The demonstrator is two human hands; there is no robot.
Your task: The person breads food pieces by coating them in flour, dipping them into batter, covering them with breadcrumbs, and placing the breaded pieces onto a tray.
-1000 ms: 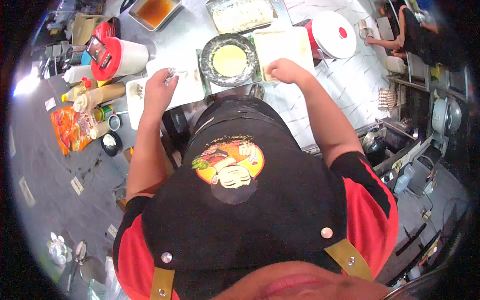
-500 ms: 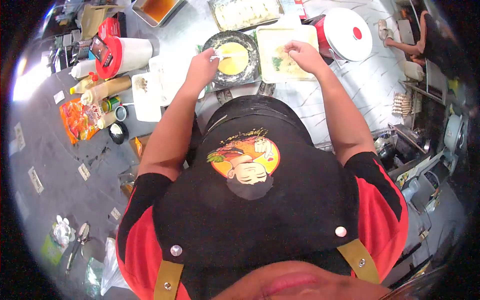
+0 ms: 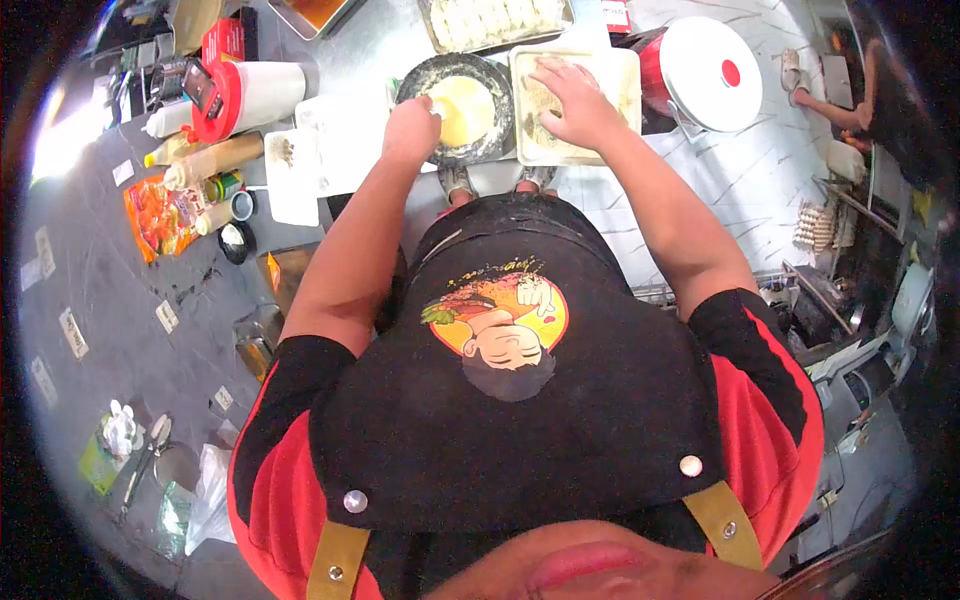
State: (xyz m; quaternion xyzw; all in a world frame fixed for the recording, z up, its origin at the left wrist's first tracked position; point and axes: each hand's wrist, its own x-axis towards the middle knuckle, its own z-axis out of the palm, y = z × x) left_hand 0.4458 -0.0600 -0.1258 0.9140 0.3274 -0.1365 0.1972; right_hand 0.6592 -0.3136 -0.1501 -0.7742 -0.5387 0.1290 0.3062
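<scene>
A dark round bowl [image 3: 502, 128] with a floury rim stands in front of me, pale yellow liquid [image 3: 467, 112] inside. My left hand [image 3: 411, 130] is closed at the bowl's left side, on something small and whitish that is mostly hidden. To the right of the bowl lies a shallow cream tray [image 3: 630, 130] with crumb-like stuff in it. Over this tray my right hand [image 3: 582, 105] is spread, palm down, its fingertips at the crumbs. White boards [image 3: 345, 140] lie left of the bowl.
Behind the bowl is a metal tray of pale rolls [image 3: 495, 20]. A red container with a white lid [image 3: 712, 75] stands at the right. At the left are a red-lidded tub [image 3: 265, 95], sauce bottles [image 3: 215, 160] and an orange packet [image 3: 155, 218]. A person's leg [image 3: 830, 108] shows far right.
My left hand has moved right, from the white board to the bowl. My right hand, earlier with bent fingers, has spread over the cream tray. The view has shifted slightly.
</scene>
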